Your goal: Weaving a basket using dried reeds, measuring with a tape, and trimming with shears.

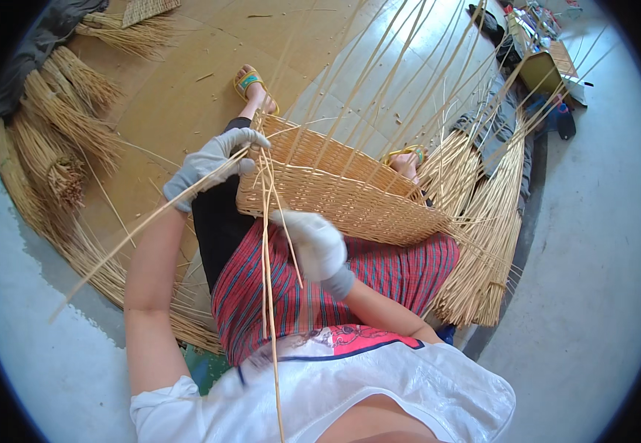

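A half-woven wicker basket (357, 207) lies across my lap, its long side turned toward me and tall upright stakes rising from its walls. At its left corner my left hand (213, 164), in a grey-white glove, is closed with thumb and fingers on a wicker strand (139, 221). That strand's long tail slants down to the left. Several other strands (267, 258) hang from the same corner toward my chest. My right hand (316, 247), gloved too, is beside these strands, just below the basket's near wall. Motion blurs its fingers, so their grip is unclear.
Bundles of wicker rods (62, 118) lie on the floor at the left. More bundles (483, 244) lie at the right, close to the basket. A red striped cloth (401, 269) covers my lap. A box with assorted items (549, 66) stands at the far right.
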A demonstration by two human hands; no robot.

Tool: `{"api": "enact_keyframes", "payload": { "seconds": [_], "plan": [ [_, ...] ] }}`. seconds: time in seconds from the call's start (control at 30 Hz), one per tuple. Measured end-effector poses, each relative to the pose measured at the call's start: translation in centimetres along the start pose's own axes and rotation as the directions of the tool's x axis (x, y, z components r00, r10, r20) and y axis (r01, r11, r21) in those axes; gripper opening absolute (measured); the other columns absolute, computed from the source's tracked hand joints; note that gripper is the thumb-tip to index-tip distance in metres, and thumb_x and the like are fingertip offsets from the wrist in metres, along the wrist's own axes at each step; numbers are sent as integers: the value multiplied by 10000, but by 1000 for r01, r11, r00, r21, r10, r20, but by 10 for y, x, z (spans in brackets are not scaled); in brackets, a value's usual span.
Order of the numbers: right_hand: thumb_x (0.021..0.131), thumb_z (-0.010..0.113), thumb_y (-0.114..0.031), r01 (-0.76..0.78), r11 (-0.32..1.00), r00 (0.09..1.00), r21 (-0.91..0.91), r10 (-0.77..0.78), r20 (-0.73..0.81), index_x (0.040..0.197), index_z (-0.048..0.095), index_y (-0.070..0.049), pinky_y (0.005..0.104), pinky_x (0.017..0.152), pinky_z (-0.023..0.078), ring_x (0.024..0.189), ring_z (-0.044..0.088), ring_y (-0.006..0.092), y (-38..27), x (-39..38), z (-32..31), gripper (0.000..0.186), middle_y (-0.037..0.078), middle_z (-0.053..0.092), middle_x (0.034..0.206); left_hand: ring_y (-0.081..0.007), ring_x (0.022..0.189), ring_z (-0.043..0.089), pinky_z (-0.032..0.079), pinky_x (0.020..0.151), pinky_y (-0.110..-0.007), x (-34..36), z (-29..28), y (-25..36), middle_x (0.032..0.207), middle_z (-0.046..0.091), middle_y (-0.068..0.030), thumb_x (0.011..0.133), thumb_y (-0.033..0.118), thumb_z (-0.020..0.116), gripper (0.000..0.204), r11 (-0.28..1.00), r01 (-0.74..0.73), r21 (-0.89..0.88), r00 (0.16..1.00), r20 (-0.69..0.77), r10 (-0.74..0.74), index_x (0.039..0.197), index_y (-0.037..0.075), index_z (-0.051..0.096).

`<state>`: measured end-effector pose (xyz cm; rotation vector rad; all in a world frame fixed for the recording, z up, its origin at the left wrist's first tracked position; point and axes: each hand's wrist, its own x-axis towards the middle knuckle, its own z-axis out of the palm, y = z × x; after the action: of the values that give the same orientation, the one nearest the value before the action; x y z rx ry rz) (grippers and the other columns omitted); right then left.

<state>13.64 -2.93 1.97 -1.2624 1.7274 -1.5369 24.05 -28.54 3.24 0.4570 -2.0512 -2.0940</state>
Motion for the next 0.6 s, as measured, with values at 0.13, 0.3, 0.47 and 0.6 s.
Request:
{"api": "enact_keyframes", "payload": {
  "seconds": [0.13, 0.3, 0.47, 0.6],
  "plan": [
    [1011, 552, -93, -495, 842, 799, 215, 539, -266, 1239, 654, 9, 332, 753, 562, 927, 669, 179, 14, 51, -42, 270, 102, 710, 1113, -97, 953, 523, 440, 905, -281, -3, 23, -27, 992, 593, 26, 856, 161, 774, 265, 1000, -3, 23, 983, -182, 8, 1082, 105, 648],
    [965, 619, -63, 248, 702, 874, -668, -460, -159, 1336, 585, -16, 353, 822, 544, 967, 615, 171, -24, 176, -17, 376, 152, 674, 1197, -124, 904, 557, 460, 857, -277, 12, 53, -40, 931, 596, -7, 861, 98, 739, 149, 989, -4, 146, 875, -478, 74, 985, 89, 658],
    [982, 553, -24, -86, 949, 949, -303, -15, -315, 1363, 568, -45, 270, 738, 522, 779, 600, 98, 42, 90, -59, 383, 86, 677, 991, -87, 817, 538, 472, 769, -256, 4, 48, -37, 892, 565, 15, 831, 100, 768, 196, 997, 67, -41, 883, -462, -78, 996, 97, 662],
    [990, 521, 18, -170, 981, 966, -97, 146, -214, 1383, 544, -51, 263, 713, 515, 751, 612, 101, 21, 1, -29, 400, 62, 689, 927, -119, 966, 557, 502, 844, -279, 2, 45, -24, 1093, 580, -4, 862, 118, 754, 381, 999, 31, 7, 918, -396, -26, 1206, 98, 589]
  ]
}}
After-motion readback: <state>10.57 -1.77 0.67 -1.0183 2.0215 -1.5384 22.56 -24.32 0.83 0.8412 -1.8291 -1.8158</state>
